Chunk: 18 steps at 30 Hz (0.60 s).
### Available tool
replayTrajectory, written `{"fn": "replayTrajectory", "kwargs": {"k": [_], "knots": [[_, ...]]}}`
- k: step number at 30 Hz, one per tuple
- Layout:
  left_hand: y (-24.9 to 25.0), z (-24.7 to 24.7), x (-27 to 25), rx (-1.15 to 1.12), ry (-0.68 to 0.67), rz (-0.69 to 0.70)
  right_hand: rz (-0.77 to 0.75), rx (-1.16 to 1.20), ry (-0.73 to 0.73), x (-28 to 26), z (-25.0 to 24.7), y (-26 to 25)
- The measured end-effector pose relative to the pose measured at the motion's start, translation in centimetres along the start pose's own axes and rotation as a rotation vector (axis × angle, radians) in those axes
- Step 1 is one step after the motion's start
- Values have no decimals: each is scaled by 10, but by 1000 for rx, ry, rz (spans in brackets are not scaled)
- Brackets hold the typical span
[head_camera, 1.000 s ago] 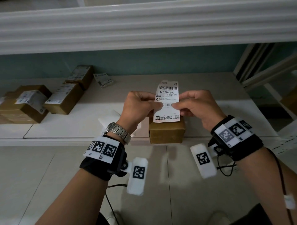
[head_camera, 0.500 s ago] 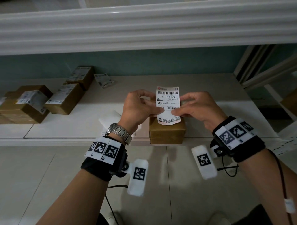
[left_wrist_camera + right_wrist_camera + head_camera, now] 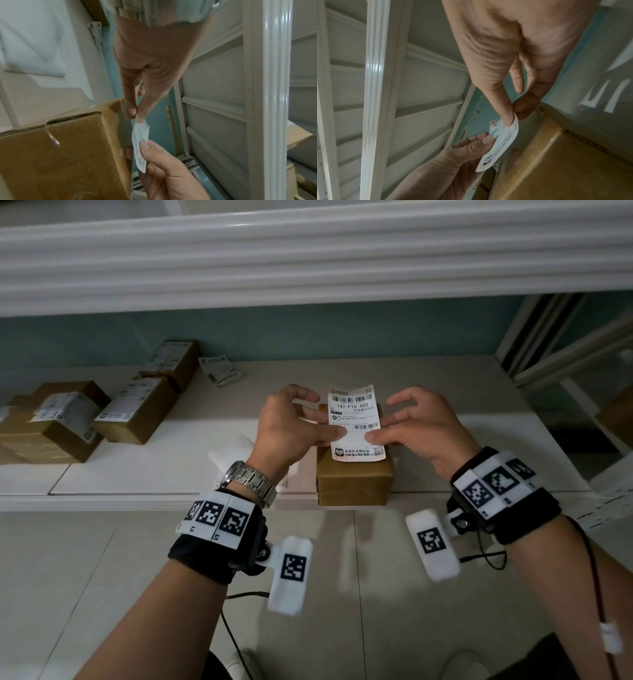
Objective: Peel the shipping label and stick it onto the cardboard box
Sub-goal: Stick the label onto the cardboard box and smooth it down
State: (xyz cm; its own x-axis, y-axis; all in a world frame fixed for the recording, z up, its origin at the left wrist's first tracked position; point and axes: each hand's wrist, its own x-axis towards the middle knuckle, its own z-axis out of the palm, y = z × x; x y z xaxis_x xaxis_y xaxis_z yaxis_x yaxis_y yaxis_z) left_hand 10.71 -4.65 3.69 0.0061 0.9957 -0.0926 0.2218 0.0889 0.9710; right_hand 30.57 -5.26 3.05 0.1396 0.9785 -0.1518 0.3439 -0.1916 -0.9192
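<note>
A white shipping label (image 3: 356,422) with barcodes hangs just above the top of a brown taped cardboard box (image 3: 352,482) at the shelf's front edge. My left hand (image 3: 337,432) pinches the label's left edge between thumb and forefinger, and my right hand (image 3: 373,436) pinches its right edge. The other fingers of both hands are spread. The left wrist view shows the left hand (image 3: 135,115) pinching the label (image 3: 139,142) edge-on beside the box (image 3: 60,155). In the right wrist view the right hand (image 3: 513,115) pinches the curved label (image 3: 500,140) over the box (image 3: 565,162).
Several labelled cardboard boxes (image 3: 137,412) stand on the left of the white shelf (image 3: 137,501). A loose label sheet (image 3: 221,371) lies near the back wall. White paper (image 3: 233,453) lies behind my left wrist. A white moulding (image 3: 308,268) overhangs the shelf.
Both hands have lowered the label toward the box top and tipped it flatter. The free fingers of both hands have spread out.
</note>
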Motion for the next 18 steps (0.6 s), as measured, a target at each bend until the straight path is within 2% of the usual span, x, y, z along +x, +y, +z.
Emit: {"fn": "replayTrajectory", "kwargs": {"k": [8,18], "knots": [[0,-2,-6,317,57,136,-46,-93,-10,-8,1,-3],[-4,1,-3,436,97,187,-56,-168,18,-11,3,-2]]}}
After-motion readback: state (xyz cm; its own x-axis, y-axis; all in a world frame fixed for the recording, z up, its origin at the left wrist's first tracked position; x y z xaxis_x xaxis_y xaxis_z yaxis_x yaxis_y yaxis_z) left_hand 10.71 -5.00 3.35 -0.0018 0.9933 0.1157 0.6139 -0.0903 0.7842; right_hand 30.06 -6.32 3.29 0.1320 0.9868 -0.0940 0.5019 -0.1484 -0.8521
